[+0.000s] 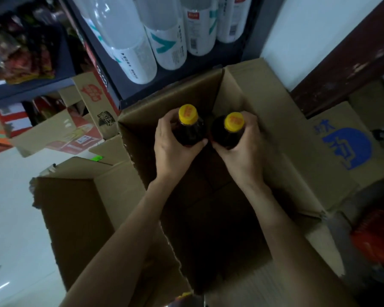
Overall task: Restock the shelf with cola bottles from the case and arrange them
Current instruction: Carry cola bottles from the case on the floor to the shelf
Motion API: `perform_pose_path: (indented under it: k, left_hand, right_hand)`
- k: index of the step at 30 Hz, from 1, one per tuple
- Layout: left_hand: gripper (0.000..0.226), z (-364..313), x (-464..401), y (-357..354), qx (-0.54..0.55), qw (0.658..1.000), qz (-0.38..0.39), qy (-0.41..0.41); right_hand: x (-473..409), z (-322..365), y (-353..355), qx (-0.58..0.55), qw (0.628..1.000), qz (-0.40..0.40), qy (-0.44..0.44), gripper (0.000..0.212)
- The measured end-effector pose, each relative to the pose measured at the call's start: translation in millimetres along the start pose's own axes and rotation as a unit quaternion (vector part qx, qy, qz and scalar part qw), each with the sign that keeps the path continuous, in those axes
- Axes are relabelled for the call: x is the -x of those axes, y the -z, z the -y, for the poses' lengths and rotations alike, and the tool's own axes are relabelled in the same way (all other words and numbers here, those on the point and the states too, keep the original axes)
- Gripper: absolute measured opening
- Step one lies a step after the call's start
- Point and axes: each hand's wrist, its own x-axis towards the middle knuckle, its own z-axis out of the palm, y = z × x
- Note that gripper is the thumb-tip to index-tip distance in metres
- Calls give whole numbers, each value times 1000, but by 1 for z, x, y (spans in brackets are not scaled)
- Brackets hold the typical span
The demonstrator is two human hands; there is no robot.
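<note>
Two dark cola bottles with yellow caps stand side by side over the open cardboard case [282, 138]. My left hand [173, 145] is wrapped around the left bottle [187, 122] just below its cap. My right hand [244, 149] grips the right bottle [231, 129] the same way. Both bottles sit at the far end of the case, near its back wall. The inside of the case below my forearms is dark, and I see no other bottles in it. The shelf [120, 94] rises just behind the case.
Large clear bottles with white and teal labels [164, 41] fill the shelf right behind the case. An open empty carton [71, 218] lies to the left on the pale floor. More cartons [75, 129] and colourful snack packs [20, 52] are at the left; a red object [375, 238] is at right.
</note>
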Motion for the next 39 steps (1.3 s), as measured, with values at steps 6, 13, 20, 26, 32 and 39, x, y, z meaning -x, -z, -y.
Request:
perform_pose_path:
  k: [6, 13, 20, 26, 32, 39]
  left_hand:
    - [69, -66, 63, 68, 107, 991, 71, -41]
    - [59, -141, 168, 114, 156, 973, 126, -118]
    - [62, -207, 299, 136, 164, 953, 197, -162]
    - [64, -250, 399, 156, 162, 930, 258, -204]
    - [66, -293, 481, 158, 230, 886, 345, -205]
    - [61, -352, 565, 156, 282, 794, 435, -316]
  right_hand:
    - [66, 40, 96, -107, 992, -28, -54, 73]
    - [189, 65, 191, -202, 973, -56, -101, 70]
    - [327, 84, 288, -181, 973, -59, -128, 79]
    - [448, 110, 364, -176, 960, -143, -162, 71]
    - [551, 132, 411, -148, 937, -274, -161, 64]
    - [657, 169, 471, -53, 906, -401, -126, 58]
